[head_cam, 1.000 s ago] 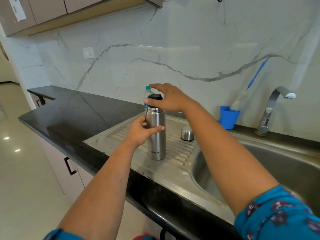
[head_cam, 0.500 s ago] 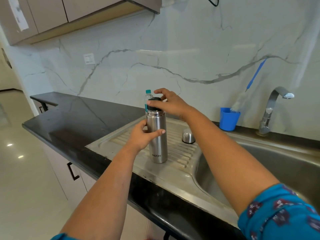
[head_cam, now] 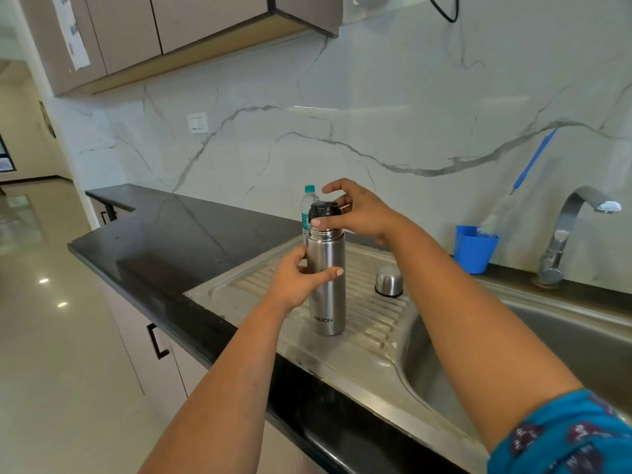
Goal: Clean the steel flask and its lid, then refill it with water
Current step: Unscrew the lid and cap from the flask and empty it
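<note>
counts, placed off the sink basin (head_cam: pixel 564 336): 1 steel flask (head_cam: pixel 326 289) left of it on the drainboard, 1 black stopper (head_cam: pixel 323 211) on the flask, 1 steel cap (head_cam: pixel 389 281) between flask and basin, 1 plastic bottle (head_cam: pixel 307 206) behind the flask, 1 blue cup (head_cam: pixel 473 249) behind the basin, 1 brush (head_cam: pixel 528 169) in that cup, 1 tap (head_cam: pixel 574 227) behind the basin, 2 hands: left hand (head_cam: pixel 297 280), right hand (head_cam: pixel 360 208).

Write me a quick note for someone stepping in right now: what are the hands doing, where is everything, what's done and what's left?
Left hand grips the steel flask, upright on the draining board.
Right hand pinches the black stopper at the flask's mouth.
Steel cap is off, standing on the board beside the flask.
Brush sits in the blue cup near the tap.
Left: the stopper out, washing, refilling.
</note>
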Tool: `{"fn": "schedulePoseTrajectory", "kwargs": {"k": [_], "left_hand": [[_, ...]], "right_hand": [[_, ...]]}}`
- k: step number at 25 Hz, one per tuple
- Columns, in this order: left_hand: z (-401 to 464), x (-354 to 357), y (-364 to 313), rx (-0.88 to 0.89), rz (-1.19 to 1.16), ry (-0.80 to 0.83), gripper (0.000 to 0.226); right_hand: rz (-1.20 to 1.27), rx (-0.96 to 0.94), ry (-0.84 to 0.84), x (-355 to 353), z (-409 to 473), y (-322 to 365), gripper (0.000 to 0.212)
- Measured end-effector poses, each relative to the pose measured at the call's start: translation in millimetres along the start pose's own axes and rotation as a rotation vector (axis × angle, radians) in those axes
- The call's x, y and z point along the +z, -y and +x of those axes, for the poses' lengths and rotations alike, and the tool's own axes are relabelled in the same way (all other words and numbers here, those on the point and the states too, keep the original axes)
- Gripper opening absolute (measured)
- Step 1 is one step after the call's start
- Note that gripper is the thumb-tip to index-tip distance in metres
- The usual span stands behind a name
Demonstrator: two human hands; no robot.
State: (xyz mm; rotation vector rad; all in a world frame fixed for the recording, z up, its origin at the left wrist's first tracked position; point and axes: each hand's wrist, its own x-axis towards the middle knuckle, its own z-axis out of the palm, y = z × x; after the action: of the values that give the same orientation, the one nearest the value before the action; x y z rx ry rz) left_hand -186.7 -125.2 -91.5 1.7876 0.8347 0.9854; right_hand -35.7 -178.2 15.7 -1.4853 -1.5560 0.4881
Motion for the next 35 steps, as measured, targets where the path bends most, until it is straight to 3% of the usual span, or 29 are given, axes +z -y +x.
{"fn": "schedulePoseTrajectory", "kwargs": {"k": [3, 5, 8, 11, 14, 22, 25, 28, 29, 31, 32, 35], "left_hand": [[-0.3, 0.8, 2.1, 0.009, -0.007, 0.006, 0.065], [-0.8, 0.9, 2.6, 0.018, -0.011, -0.017, 0.066], [-3.6, -4.3, 5.3, 0.036, -0.058, -0.117, 0.057], [-7.1, -19.4, 7.8, 0.028, -0.091, -0.192, 0.054], [-6.2, -39.5, 6.0, 0.031, -0.100, -0.252, 0.059], [-9.5, -55.7, 7.0, 0.057, -0.137, -0.256, 0.054], [-14.2, -55.0, 6.4, 0.061, -0.139, -0.234, 0.060], [-18.3, -56.0, 4.9, 0.070, -0.135, -0.203, 0.055], [-19.1, -56.5, 3.7, 0.069, -0.128, -0.194, 0.054], [-21.4, -56.7, -0.6, 0.064, -0.130, -0.185, 0.053], [-24.3, -55.0, -5.1, 0.068, -0.137, -0.175, 0.052], [-33.2, -36.6, -22.5, 0.085, -0.144, -0.096, 0.051]], "right_hand": [[0.462, -0.005, -0.037, -19.7, 6.2, -3.6, 0.050], [0.594, -0.017, -0.161, -28.4, 11.0, -14.5, 0.044], [0.274, 0.144, -0.355, -14.3, 14.3, -61.9, 0.046], [-0.215, 0.319, -0.264, 20.4, 10.7, -117.3, 0.048], [-0.414, 0.351, -0.181, 42.4, 20.6, -152.7, 0.048], [-0.591, 0.364, -0.220, 73.5, 44.4, -180.3, 0.039], [-0.679, 0.394, -0.124, 71.3, 49.8, -172.8, 0.038], [-0.736, 0.424, -0.064, 66.0, 47.8, -156.6, 0.060], [-0.743, 0.379, -0.104, 61.3, 44.4, -146.7, 0.072], [-0.742, 0.197, -0.151, 45.5, 32.2, -120.2, 0.073], [-0.704, 0.130, -0.090, 35.3, 19.9, -104.1, 0.072], [-0.403, 0.087, 0.313, 14.0, -44.3, -48.5, 0.097]]}}
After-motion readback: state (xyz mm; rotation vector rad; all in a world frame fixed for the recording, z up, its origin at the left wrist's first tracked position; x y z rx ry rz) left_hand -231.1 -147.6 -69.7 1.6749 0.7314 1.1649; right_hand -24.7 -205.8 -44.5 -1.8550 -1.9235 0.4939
